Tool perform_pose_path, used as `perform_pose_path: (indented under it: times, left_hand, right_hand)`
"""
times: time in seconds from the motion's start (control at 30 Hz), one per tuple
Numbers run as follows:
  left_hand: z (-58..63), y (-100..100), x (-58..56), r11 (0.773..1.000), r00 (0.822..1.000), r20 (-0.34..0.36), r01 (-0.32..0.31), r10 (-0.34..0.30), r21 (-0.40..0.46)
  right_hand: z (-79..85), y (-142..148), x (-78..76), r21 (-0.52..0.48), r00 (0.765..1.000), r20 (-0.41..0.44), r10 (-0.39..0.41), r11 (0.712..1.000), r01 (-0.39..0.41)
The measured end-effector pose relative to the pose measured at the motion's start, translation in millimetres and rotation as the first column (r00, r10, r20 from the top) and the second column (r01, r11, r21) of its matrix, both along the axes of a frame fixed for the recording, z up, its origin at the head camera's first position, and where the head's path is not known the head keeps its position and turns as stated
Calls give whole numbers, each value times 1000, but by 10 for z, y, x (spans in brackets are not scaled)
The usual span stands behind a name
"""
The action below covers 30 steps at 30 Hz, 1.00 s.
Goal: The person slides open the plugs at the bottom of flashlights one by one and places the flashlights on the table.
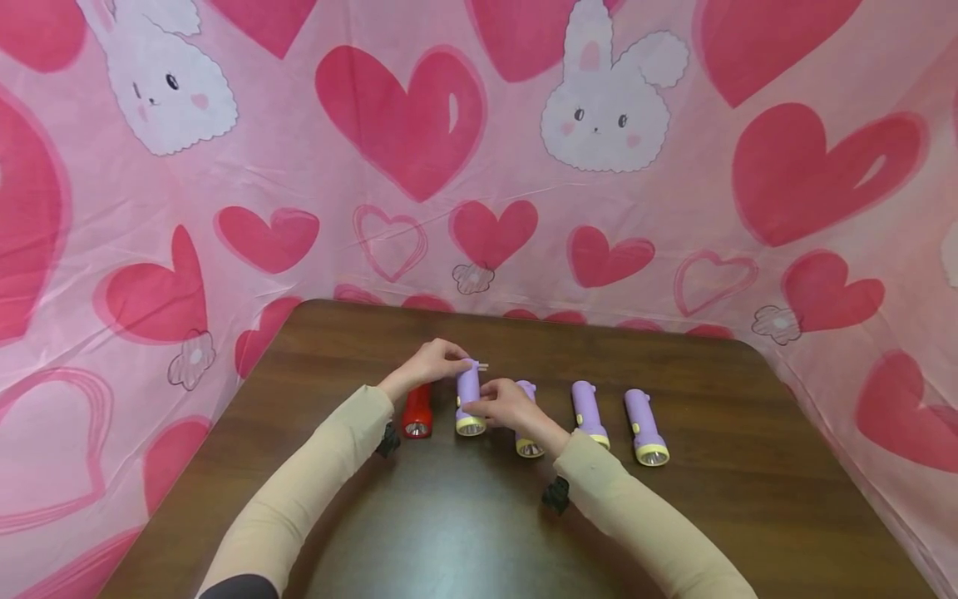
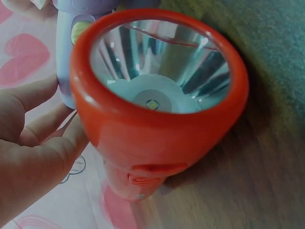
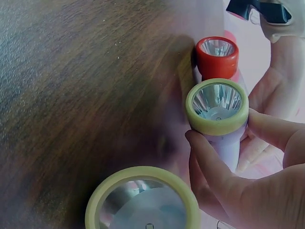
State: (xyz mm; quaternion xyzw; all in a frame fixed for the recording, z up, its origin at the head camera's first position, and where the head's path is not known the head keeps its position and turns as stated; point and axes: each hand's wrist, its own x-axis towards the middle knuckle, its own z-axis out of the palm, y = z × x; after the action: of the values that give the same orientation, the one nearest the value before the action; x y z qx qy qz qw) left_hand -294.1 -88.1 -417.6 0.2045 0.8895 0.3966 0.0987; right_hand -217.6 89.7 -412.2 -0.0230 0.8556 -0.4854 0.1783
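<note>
Centrally, a purple flashlight (image 1: 468, 384) with a yellow rim (image 3: 218, 128) is held by 2 hands: the left hand (image 1: 432, 363) pinches its tail end, where 2 metal prongs (image 1: 482, 367) stick out sideways, and the right hand (image 1: 509, 404) pinches it near the head. Just left of it lies a red flashlight (image 1: 417, 412). To the right, 3 more purple flashlights (image 1: 586, 406) lie on the dark wooden surface (image 1: 419, 516), the nearest partly hidden by the right hand. Behind hangs pink heart-and-rabbit cloth (image 1: 516, 175).
</note>
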Motion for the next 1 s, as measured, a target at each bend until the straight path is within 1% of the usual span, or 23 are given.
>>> perform_pose_path:
  times: [0.2,0.5,0.73,0.9,1.0]
  left_hand:
    - [-13,10,9,1000,1000,15,2,-2,-10]
    - [-47,31,-11,999,1000,22,11,-10,-33]
    - [-71,41,-17,999,1000,25,5,-4,-48]
    - [-94,41,-38,999,999,50,7,-4,-47]
    - [-105,30,-60,999,998,57,19,-17,-39]
  right_hand:
    - [-16,-11,-10,3,1000,9,-6,1000,6]
    - [-32,-15,-23,1,1000,14,-3,1000,3]
    - [-34,-16,-42,37,1000,19,8,999,-8]
    - [-50,-27,-60,48,1000,30,3,999,-5]
    - [-48,-34,-63,54,999,32,3,999,-4]
